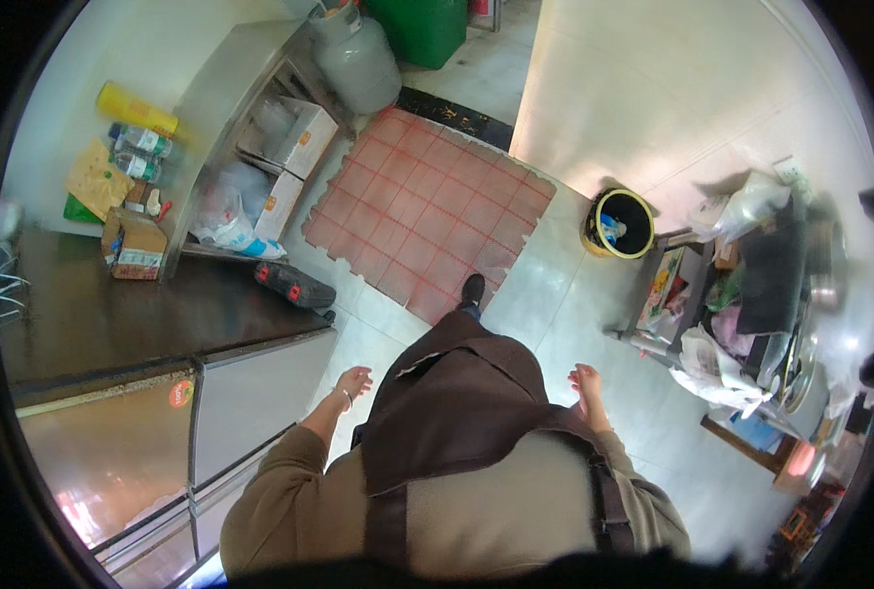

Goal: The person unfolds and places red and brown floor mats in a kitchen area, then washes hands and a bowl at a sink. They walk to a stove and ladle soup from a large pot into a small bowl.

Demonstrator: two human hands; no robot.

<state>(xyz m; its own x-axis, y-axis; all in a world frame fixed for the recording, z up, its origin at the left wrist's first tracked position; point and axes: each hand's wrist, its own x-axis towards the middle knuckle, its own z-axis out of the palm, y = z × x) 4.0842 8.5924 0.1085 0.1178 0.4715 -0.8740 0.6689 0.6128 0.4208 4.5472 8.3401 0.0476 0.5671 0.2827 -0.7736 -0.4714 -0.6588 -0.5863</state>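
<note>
My left hand (354, 381) hangs beside my body over the floor, fingers loosely curled, with nothing seen in it. A bracelet circles that wrist. On the other side, my right hand (584, 379) is raised a little, its fingers bent and apparently holding nothing. Between the hands lies the brown apron (466, 397) that I wear. One dark shoe (473, 288) rests on the edge of a red floor mat (430, 213). Neither hand touches any object that I can see.
At left, a dark countertop (135, 316) carries a black case (295, 286) and an open cardboard box (135, 243). A gas cylinder (360, 62) stands beyond the mat. To the right are a yellow-rimmed bin (592, 228) and a crowded rack (647, 342) with plastic bags (713, 368).
</note>
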